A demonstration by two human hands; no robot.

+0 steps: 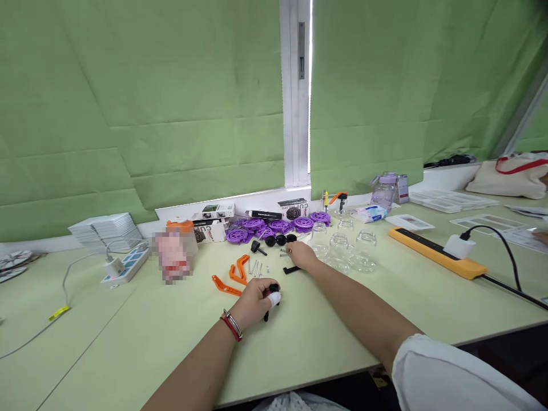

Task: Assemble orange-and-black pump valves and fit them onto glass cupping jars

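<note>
My left hand (256, 301) is closed around a small black part (271, 302) just above the pale green table; one finger wears a white bandage. My right hand (301, 254) reaches farther out, its fingers curled down over small metal springs beside a flat black piece (291, 269). Between the hands lie orange plastic levers (233, 276) and several thin metal pins (256, 267). Black knobs (280, 240) and purple round discs (278, 226) sit behind the right hand. What the right fingers pinch is too small to see.
Clear glass cups (346, 248) stand right of my right hand. An orange power strip (436, 252) with a plugged white adapter lies farther right. A white power strip (124, 265), a blurred pink container (173, 260), printed boxes (214, 222) and green curtains line the back.
</note>
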